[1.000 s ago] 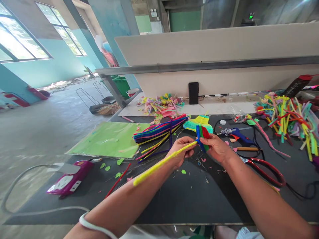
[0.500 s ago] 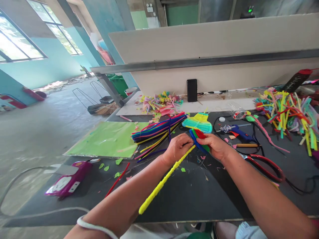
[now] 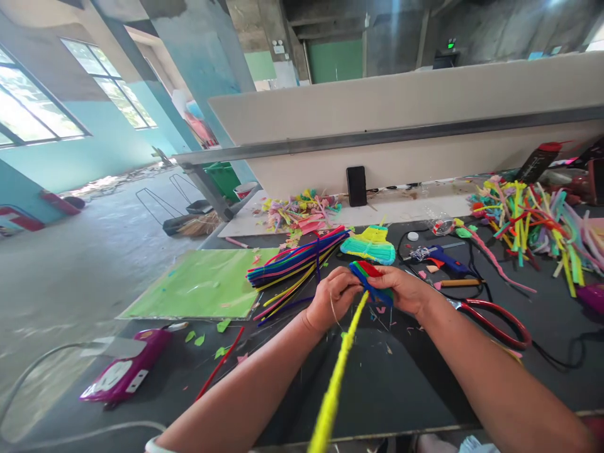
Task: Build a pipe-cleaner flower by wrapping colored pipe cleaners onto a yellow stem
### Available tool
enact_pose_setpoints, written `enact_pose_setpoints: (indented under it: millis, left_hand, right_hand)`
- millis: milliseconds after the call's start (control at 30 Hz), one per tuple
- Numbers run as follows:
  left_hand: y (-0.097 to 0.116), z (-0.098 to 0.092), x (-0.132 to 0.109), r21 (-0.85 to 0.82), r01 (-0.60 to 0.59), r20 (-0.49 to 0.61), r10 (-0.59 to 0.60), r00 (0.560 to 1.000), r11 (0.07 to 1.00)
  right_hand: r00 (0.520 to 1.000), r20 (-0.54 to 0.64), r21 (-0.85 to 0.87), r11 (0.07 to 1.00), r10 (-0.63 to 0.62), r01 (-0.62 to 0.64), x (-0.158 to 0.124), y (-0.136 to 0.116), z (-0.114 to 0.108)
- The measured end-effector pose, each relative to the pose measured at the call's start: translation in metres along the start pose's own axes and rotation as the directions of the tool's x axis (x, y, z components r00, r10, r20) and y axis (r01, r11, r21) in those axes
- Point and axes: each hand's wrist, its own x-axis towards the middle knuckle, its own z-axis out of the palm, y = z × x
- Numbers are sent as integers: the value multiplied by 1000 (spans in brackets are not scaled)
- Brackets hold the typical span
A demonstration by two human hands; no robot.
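Observation:
Between my hands is a small piece made of blue, red and green pipe cleaners (image 3: pixel 369 272). A long fuzzy yellow stem (image 3: pixel 343 358) runs from it down toward me. My left hand (image 3: pixel 334 297) is closed at the piece's left edge, where the stem joins; its fingertips are partly hidden. From the right, my right hand (image 3: pixel 401 287) grips the piece with the thumb over the red part. Just beyond lies a yellow and turquoise pipe-cleaner shape (image 3: pixel 369 245). A bundle of coloured pipe cleaners (image 3: pixel 297 255) rests beyond my left hand.
Red-handled scissors (image 3: pixel 495 322) and a blue glue gun (image 3: pixel 448 259) lie to the right, near a heap of pipe-cleaner pieces (image 3: pixel 528 220). On the left are a green sheet (image 3: pixel 198 283) and a purple device with a cable (image 3: pixel 127 365). A phone (image 3: pixel 356 186) stands upright at the back.
The yellow stem has swung from pointing down-left to pointing more nearly straight toward me. Both hands still hold the piece, now turned slightly. The camera view has tilted up a little.

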Motion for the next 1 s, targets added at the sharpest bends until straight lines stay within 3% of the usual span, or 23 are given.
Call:
enact_pose_setpoints:
  millis: [100, 233, 500, 633, 767, 867, 933, 1000]
  left_hand:
    - [-5, 2, -6, 2, 45, -16, -45, 999, 999]
    - [-7, 1, -13, 43, 56, 54, -59, 997, 997]
    - [2, -4, -14, 218, -133, 272, 71, 960, 967]
    - [8, 0, -14, 177, -46, 203, 9, 979, 983]
    - [16, 7, -10, -26, 156, 33, -155, 987, 987]
    - [16, 11, -5, -184, 395, -39, -408, 912, 900]
    - [11, 12, -1, -290, 556, -2, -581, 814, 779]
    - [6, 11, 2, -340, 627, 42, -655, 754, 701]
  right_hand:
    - [998, 65, -37, 999, -7, 9, -5, -3, 0]
    - [996, 82, -83, 996, -23, 30, -12, -9, 3]
    - [998, 51, -257, 966, 38, -24, -8, -6, -2]
    - [997, 47, -216, 975, 63, -51, -6, -5, -4]
    - [990, 83, -181, 979, 115, -98, -7, -3, -1]
    - [994, 7, -212, 971, 113, -109, -6, -4, -3]
    - [991, -131, -231, 973, -17, -14, -5, -7, -7]
    - [971, -172, -248, 961, -166, 121, -5, -11, -12]
